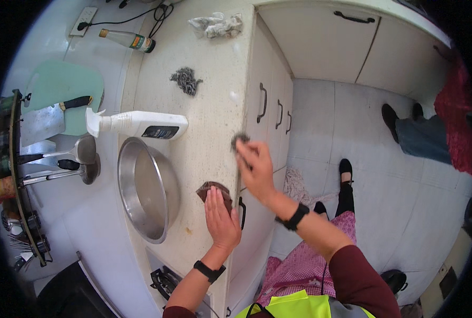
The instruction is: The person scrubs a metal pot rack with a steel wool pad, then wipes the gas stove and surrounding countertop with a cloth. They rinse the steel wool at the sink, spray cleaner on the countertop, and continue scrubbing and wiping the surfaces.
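My left hand [222,222] lies flat on a folded brown cloth [213,187], pressing it to the pale countertop [208,155]. In my right hand [258,175] is a dark steel wool scrubber [240,140], held against the front edge of the counter; hand and scrubber are blurred. Left of the cloth stands a stainless steel basin [172,190] with cloudy liquid in it. A white spray bottle [130,123] appears just beyond the basin. Farther along the counter sits a second grey steel wool scrubber [186,80], apart from both hands.
Beyond are a crumpled whitish rag [216,26] and a glass sauce bottle [128,40]. A cleaver [45,121], green cutting board [65,87] and spatula [83,151] hang along the wall. A gas hob [164,280] adjoins the counter. Another person's legs [422,137] are at right.
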The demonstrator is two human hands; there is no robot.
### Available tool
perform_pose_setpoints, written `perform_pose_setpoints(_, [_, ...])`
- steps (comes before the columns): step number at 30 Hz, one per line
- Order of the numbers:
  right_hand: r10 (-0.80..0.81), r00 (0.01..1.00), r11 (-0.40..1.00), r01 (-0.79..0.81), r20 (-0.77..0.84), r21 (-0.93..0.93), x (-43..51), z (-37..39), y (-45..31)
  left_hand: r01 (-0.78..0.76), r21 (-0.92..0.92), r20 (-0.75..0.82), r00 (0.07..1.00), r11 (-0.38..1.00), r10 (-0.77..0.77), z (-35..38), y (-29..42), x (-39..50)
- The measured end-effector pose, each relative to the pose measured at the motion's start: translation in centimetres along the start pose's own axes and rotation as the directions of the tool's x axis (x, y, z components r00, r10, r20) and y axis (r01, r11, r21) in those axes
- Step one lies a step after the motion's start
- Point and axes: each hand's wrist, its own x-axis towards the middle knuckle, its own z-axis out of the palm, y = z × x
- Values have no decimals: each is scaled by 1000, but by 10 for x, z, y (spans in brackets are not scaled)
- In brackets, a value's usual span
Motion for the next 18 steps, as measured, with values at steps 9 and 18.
perform_pose_setpoints(9, [-131,984,927,165,123,-337,163,-2,63,23,-21,26,999,1000,-22,-1,-2,1])
perform_pose_setpoints(18, [-397,883,733,469,250,-493,262,-4,65,52,-46,23,998,998,-51,-1,-3,0])
